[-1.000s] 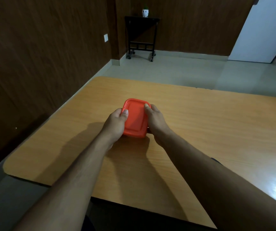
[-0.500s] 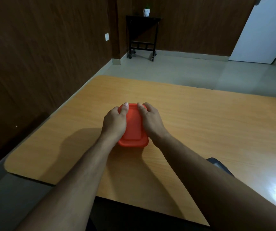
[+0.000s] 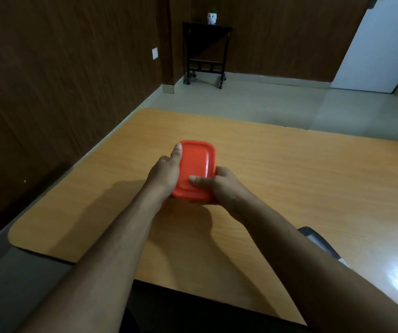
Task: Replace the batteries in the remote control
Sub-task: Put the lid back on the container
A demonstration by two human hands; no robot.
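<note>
Two hands hold a red box on the table.

The left hand grips the box on its left side, thumb laid along the lid edge. The right hand closes on the near right corner, thumb pressed flat on the lid. The box lies between both hands, on the wooden table. No writing can be read on it.

Dark wood-panelled walls enclose a pale tiled floor. Beyond the orange wooden bench, a black wheeled side table bearing a small white pot stands in the corner; a white door is to its right.
</note>
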